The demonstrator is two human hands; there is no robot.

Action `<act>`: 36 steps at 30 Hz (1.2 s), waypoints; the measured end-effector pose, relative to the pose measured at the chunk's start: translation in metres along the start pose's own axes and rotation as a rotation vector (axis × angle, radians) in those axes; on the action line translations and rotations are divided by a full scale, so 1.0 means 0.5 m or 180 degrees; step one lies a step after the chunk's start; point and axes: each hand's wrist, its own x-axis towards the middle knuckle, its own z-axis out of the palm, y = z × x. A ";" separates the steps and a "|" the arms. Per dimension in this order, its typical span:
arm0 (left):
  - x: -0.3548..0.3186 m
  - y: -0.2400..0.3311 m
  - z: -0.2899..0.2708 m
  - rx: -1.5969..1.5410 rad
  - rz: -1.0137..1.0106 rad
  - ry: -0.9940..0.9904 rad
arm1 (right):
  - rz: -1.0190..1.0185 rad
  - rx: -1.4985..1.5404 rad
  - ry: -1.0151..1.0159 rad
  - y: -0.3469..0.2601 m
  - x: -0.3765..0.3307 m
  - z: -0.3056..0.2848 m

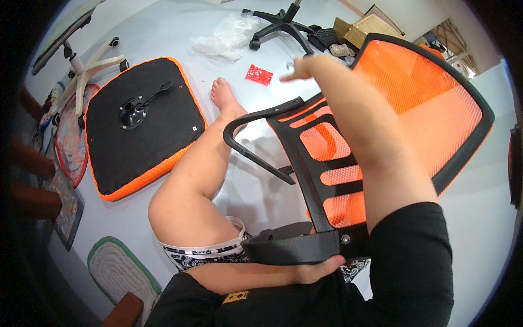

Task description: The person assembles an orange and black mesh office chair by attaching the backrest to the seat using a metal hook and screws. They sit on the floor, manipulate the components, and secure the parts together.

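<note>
I sit on the floor with an orange mesh chair backrest (pixel 425 98) in a black frame tilted across my lap. My left hand (pixel 321 268) grips the black bracket (pixel 289 248) at its lower end from underneath. My right arm stretches over the mesh, and my right hand (pixel 298 69) hovers past the backrest's top-left edge, above the floor. Something small and silvery (pixel 290 64) shows at its fingertips; the hand is blurred. A black armrest loop (pixel 245 139) juts from the frame to the left. My bare leg (pixel 201 169) lies beside it.
An upturned seat cushion (pixel 163 141), black underneath with an orange edge, lies at left with a metal mount (pixel 132 113). Farther off are a black star base (pixel 283 24), a clear plastic bag (pixel 229 35), a red packet (pixel 259 74), cardboard boxes (pixel 365 27) and a white chair base (pixel 92 65).
</note>
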 end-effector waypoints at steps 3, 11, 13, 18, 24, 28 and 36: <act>0.013 0.032 -0.024 0.0225 0.0003 0.0257 | -0.0501 0.0060 0.1008 -0.062 -0.095 -0.132; 0.129 0.026 0.029 -0.2064 0.0216 0.0604 | -0.2097 -0.0234 0.2140 -0.094 -0.555 -0.210; 0.154 0.027 0.026 -0.2300 0.0275 0.0700 | -0.2222 -0.0115 0.2792 -0.071 -0.639 -0.158; 0.213 0.054 0.033 -0.2439 0.0425 0.1557 | -0.1881 0.1974 0.4394 0.057 -0.704 0.124; 0.232 0.085 0.053 -0.2747 0.0576 0.1847 | -0.0337 0.2768 0.4886 0.036 -0.696 0.426; 0.234 0.093 0.058 -0.2836 0.0447 0.1949 | 0.0408 0.3095 0.4170 -0.016 -0.632 0.482; 0.141 0.099 0.085 -0.2366 -0.1993 0.0130 | 0.0169 0.3061 0.4638 0.005 -0.498 0.624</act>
